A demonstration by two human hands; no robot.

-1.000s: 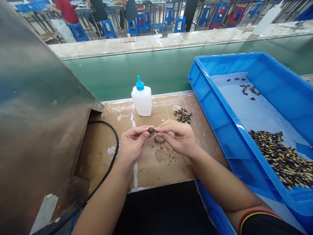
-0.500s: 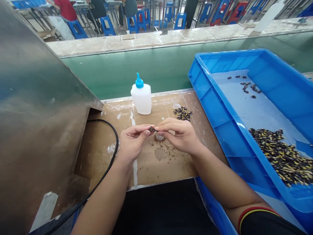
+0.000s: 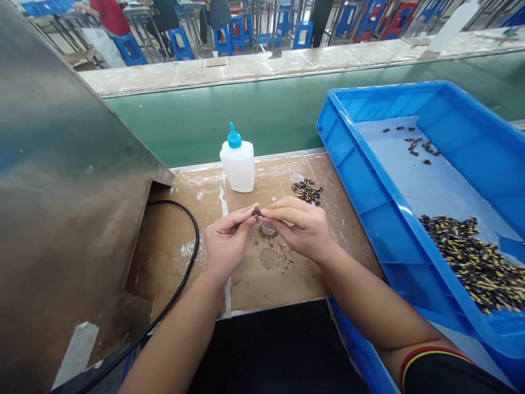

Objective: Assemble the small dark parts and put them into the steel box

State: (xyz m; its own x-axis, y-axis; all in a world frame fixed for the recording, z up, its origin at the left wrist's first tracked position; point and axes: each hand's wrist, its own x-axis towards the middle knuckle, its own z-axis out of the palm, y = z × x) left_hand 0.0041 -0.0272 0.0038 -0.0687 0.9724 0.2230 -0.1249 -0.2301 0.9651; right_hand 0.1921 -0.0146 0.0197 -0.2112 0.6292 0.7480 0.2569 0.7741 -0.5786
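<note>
Now: L hand point(image 3: 227, 241) and R hand point(image 3: 297, 230) curled, fingertips point(image 3: 266, 212) pinching small dark-and-yellow part point(image 3: 257, 212) between them. Just below fingertips, small clear round cap point(image 3: 268, 230) on cardboard-covered bench point(image 3: 172, 257); ahead of fingers, white squeeze bottle w/ blue nozzle point(image 3: 238, 164) and loose pile of similar parts point(image 3: 307, 192). Right of fingers, blue plastic crate point(image 3: 348, 164) holding similar parts.

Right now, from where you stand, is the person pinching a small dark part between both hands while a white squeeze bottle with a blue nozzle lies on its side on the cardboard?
No: in the head view, the white squeeze bottle stands upright on the cardboard, not on its side. The rest is right: the left hand and right hand pinch the small dark part between them.
</note>
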